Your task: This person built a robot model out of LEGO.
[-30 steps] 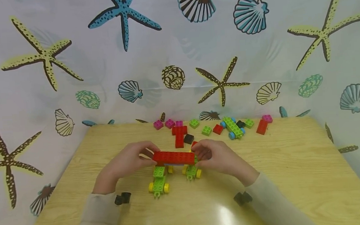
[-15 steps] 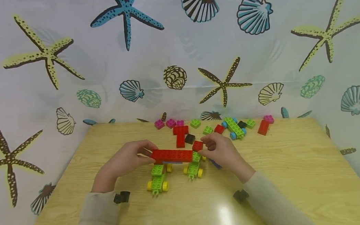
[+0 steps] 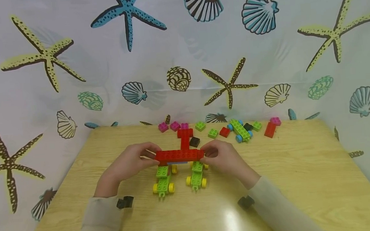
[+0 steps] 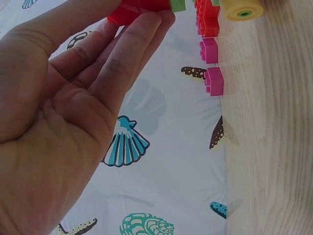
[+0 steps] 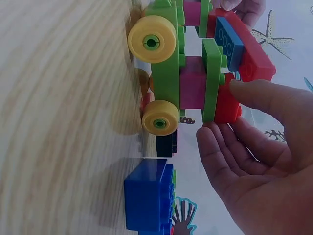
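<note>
Behind the long red plastic brick [image 3: 179,155], the blue brick [image 3: 177,162] beneath shows only a sliver. Both hands' fingertips are hidden there; a yellow plastic wheel [image 4: 241,8] is cut by the left-wrist picture's top edge.

Bare table [image 3: 303,179] lies open right, left and near of the wheeled build [image 3: 178,167]; far side, loose bricks [image 3: 236,130] crowd the way (a red T-piece [image 3: 185,138] just behind).

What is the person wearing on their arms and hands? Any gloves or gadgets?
No gloves: both the left hand and the right hand are bare. Pale beige long sleeves reach down to the wrists. A small black device sits at each wrist, on the table side.
</note>
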